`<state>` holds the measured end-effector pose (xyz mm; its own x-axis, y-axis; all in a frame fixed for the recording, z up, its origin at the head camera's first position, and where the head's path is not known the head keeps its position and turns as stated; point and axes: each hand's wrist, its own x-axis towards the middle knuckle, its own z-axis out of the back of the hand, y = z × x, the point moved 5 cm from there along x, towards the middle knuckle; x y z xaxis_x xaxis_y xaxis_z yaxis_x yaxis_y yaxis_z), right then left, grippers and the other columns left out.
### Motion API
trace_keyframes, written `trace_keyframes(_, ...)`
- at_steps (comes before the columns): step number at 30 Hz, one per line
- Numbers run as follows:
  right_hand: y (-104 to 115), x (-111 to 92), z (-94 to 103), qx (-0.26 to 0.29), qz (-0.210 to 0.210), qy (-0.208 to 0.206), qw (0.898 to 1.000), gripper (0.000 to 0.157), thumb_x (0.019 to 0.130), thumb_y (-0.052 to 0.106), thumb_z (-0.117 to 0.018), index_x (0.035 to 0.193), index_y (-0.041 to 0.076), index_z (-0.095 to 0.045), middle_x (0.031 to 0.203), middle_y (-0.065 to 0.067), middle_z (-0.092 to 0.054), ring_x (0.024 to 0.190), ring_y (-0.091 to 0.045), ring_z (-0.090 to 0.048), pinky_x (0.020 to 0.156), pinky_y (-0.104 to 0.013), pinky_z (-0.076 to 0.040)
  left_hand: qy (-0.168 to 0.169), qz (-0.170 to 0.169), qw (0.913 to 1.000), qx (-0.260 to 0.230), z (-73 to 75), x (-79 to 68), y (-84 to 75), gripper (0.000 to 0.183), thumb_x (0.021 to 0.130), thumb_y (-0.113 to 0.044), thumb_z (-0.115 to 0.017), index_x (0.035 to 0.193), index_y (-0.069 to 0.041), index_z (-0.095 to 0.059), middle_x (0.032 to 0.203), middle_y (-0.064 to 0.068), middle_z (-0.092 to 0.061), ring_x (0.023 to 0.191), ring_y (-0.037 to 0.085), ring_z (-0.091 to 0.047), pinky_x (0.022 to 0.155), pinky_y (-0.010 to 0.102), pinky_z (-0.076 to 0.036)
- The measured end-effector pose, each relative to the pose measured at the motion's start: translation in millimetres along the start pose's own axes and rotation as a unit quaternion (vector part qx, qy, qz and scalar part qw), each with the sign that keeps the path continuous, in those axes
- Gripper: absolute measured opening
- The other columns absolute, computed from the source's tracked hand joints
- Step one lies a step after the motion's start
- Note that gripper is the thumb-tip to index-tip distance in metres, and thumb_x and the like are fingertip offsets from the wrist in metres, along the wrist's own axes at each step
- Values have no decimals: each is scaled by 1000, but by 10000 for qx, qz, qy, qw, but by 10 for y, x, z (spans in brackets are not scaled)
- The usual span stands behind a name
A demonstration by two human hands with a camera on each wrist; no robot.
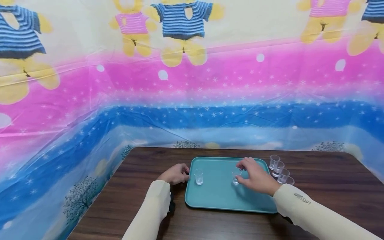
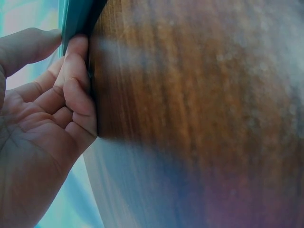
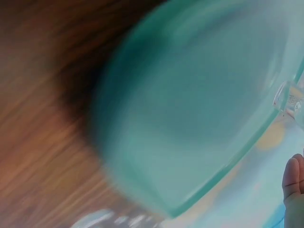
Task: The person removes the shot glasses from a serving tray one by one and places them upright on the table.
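Note:
My left hand [image 1: 175, 174] grips the left edge of a teal tray [image 1: 216, 201]. In the left wrist view its thumb [image 2: 35, 45] lies along the tray's rim and the other fingers curl beneath. My right hand [image 1: 255, 176] is over the tray's right half, thumb and forefinger pinching a small clear shot glass [image 1: 235, 180]. The right wrist view catches a glass [image 3: 290, 102] at its right edge, with only part of the hand below it. Another shot glass [image 1: 199, 178] stands upright near the tray's left side.
Several more shot glasses [image 1: 277, 168] stand in a row beside the tray's right edge, close to my right forearm. Tray and glasses are on a dark wooden table [image 1: 135, 190]. A printed cloth [image 1: 186, 116] hangs behind the table and along its left side.

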<state>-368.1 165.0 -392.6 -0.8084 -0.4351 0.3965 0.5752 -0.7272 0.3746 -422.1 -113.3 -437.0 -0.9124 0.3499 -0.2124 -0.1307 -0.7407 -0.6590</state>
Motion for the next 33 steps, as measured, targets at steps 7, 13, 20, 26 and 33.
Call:
trace_keyframes(7, -218, -198, 206, -301, 10, -194, 9994, 28, 75, 27, -66, 98, 20, -51, 89, 10, -45, 81, -10, -43, 68, -30, -39, -21, -39, 10000, 50, 3, -16, -4, 22, 83, -17, -56, 101, -5, -50, 76, 6, -53, 66, 19, -52, 58, 32, -42)
trace_keyframes(13, -322, -329, 333, -533, 9, -210, 9984, 29, 74, 30, -66, 98, 21, -52, 88, 10, -46, 80, -8, -43, 67, -30, -40, -1, -69, 10000, -17, 1, -10, -9, 22, 83, -16, -56, 101, -4, -50, 76, 7, -53, 66, 20, -52, 58, 32, -41)
trace_keyframes(20, -365, -484, 487, -729, 132, -256, 9969, 27, 75, 31, -65, 97, 21, -51, 86, 10, -44, 75, -9, -42, 63, -28, -38, -8, -144, 9999, -61, -8, -4, -30, 22, 83, -14, -56, 101, -3, -50, 75, 8, -53, 66, 21, -52, 57, 32, -42)
trace_keyframes(26, -429, -656, 663, -738, 89, -407, 9964, 26, 73, 32, -67, 91, 21, -52, 82, 10, -45, 72, -7, -40, 59, -24, -37, 15, -137, 9999, -72, -10, 7, -21, 22, 83, -15, -56, 101, -4, -50, 75, 7, -53, 65, 20, -52, 58, 32, -42)
trace_keyframes(33, -523, -917, 778, -886, -30, -637, 9940, 28, 71, 29, -70, 91, 20, -53, 79, 11, -45, 71, -6, -40, 59, -23, -37, 12, -151, 9999, -64, -6, 5, -11, 20, 83, -15, -55, 100, -5, -50, 77, 7, -53, 67, 20, -52, 59, 33, -41)
